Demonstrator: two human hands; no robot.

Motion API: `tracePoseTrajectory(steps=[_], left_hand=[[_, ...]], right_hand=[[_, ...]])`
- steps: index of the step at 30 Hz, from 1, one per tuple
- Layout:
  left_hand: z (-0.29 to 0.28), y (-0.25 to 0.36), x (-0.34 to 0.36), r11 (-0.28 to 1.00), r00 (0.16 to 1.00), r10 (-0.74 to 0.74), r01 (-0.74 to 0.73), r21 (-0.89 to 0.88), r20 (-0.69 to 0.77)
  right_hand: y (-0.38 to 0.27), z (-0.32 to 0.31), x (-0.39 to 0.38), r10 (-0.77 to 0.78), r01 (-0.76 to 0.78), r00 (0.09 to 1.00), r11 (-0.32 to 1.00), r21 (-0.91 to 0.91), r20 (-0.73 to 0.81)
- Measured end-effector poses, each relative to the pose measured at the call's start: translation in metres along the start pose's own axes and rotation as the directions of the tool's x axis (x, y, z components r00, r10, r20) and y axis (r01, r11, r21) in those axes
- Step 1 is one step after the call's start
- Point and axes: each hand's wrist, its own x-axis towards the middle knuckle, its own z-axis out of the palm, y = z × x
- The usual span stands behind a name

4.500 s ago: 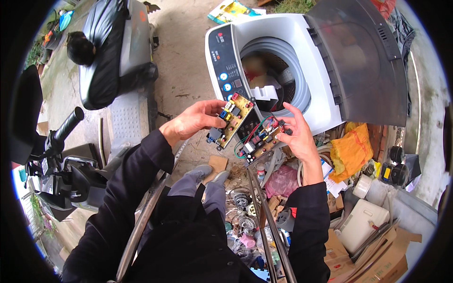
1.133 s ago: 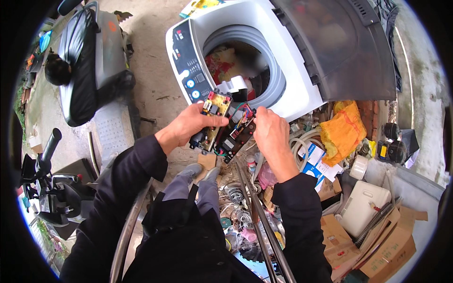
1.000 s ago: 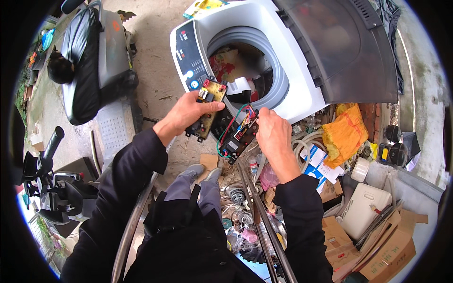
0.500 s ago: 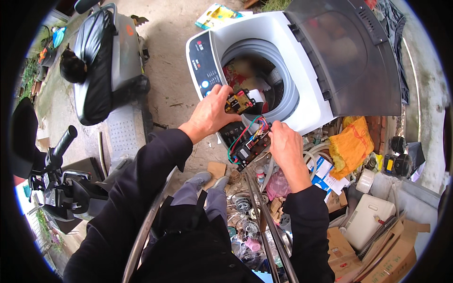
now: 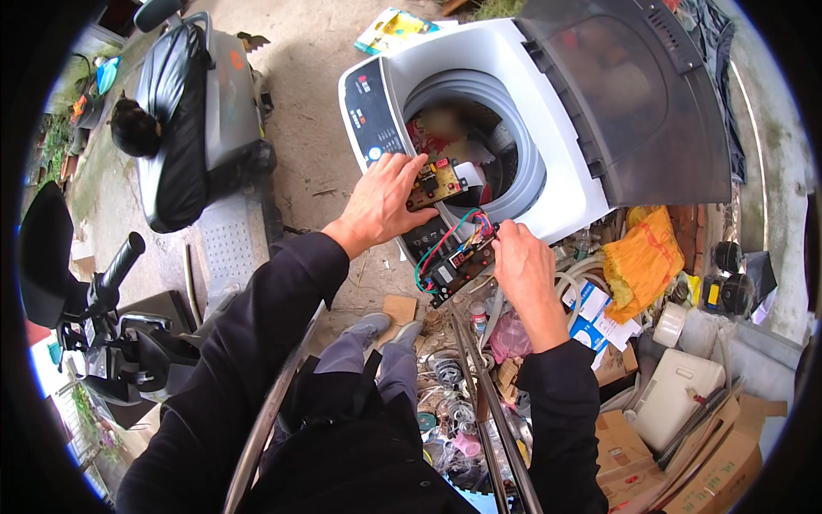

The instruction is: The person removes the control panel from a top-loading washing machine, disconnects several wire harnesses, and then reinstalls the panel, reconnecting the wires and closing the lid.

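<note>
My left hand (image 5: 383, 204) is closed on the edge of a yellowish-brown circuit board (image 5: 438, 182), thumb below and fingers above. The board is over the front of the white washing machine (image 5: 561, 163), between its control panel and the round tub. My right hand (image 5: 524, 264) pinches the upper right end of a long black circuit board (image 5: 459, 272) with a small lit red display. Red, green and other coloured wires (image 5: 437, 248) loop from this black board up toward the yellowish one. Where the wires end is partly hidden.
The machine's dark see-through lid (image 5: 634, 120) stands raised at the right. Metal rails (image 5: 479, 385) run close to my legs. Scrap, hoses, an orange sack (image 5: 642, 261) and cardboard boxes (image 5: 711, 463) crowd the right side. A scooter (image 5: 111, 317) is at the left.
The yellowish board has tilted in my left hand, so more of its face shows. My right hand stays at the end of the black board, and its red display now shows more clearly.
</note>
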Motion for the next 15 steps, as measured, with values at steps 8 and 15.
tracePoseTrajectory(steps=[8,15], left_hand=[[-0.005,0.007,-0.002,0.999,0.981,0.049,-0.046,0.017,-0.189],[-0.013,0.069,-0.017,0.977,0.906,-0.122,0.182,-0.112,0.406]], right_hand=[[-0.001,0.002,-0.002,0.042,-0.041,0.999,0.997,0.059,-0.024],[0.001,0.002,0.0,0.099,-0.094,0.994,0.989,0.117,-0.041]])
